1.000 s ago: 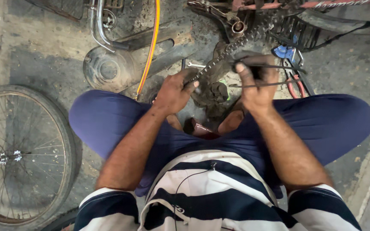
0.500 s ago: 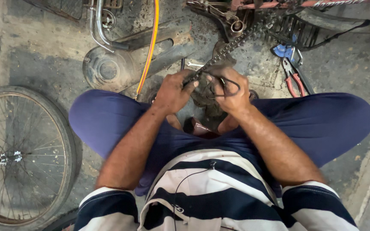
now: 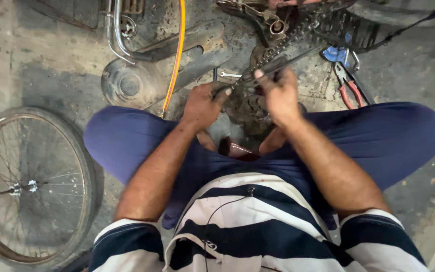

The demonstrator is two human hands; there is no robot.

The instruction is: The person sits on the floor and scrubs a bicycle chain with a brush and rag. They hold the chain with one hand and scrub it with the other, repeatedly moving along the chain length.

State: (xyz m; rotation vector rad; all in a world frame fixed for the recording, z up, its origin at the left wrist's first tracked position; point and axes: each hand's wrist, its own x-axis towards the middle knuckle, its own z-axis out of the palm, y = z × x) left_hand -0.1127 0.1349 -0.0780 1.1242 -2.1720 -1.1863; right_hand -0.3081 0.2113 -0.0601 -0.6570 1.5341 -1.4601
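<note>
Grimy, stained grey concrete floor (image 3: 36,55) all over. A spoked bicycle wheel with a dark tyre (image 3: 28,186) lies flat at lower left, a dirty round metal cover (image 3: 127,85) at upper centre-left, a small silver spanner (image 3: 230,75) near top centre, and red-handled pliers (image 3: 347,90) at upper right.

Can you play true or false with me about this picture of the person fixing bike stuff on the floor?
1. Both hands, the left hand and the right hand, are on a greasy chain. True.
2. The bicycle wheel stands upright. False: it lies flat on the floor.
3. Red-handled pliers lie near the right hand. True.
4. The yellow hose is in the left hand. False: it lies on the floor, apart from it.
</note>
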